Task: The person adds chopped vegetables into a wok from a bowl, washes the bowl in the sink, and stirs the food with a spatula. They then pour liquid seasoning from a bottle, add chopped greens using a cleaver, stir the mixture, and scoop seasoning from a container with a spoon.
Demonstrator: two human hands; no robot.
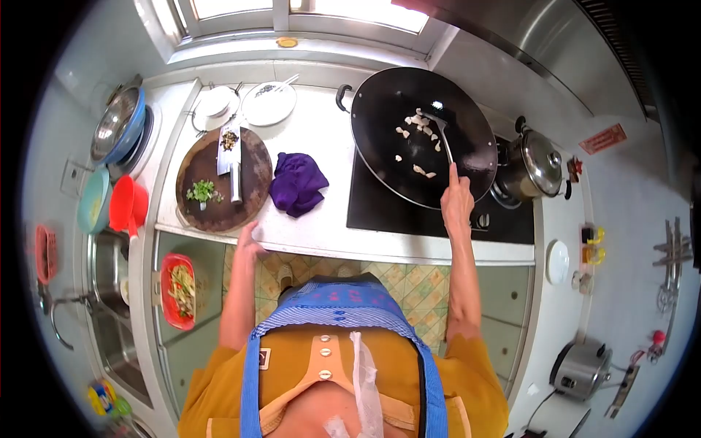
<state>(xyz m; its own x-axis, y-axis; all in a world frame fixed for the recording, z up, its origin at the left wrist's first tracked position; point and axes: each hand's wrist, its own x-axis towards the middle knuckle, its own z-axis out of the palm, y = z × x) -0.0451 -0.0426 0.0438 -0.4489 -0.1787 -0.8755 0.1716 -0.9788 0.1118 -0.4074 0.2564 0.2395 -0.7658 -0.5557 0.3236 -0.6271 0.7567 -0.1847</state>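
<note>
My right hand (457,198) is closed around the handle of a metal spatula (447,140), its blade among pale pieces of food (422,128) in a large black wok (394,95). Holding nothing, my left hand (250,242) hangs by the counter's front edge, fingers apart, just below a round wooden chopping board (252,153). On the board lies a cleaver (229,157) with chopped bits (229,140) on its blade. Chopped green onion (202,192) sits at the board's lower left. A crumpled purple cloth (298,182) rests right of the board.
A lidded steel pot (537,162) stands right of the wok on the black cooktop (387,208). Behind the board are a white plate (270,109) and a small white bowl (214,102). A red basket of food (172,292) hangs at the lower left, near the sink (109,270).
</note>
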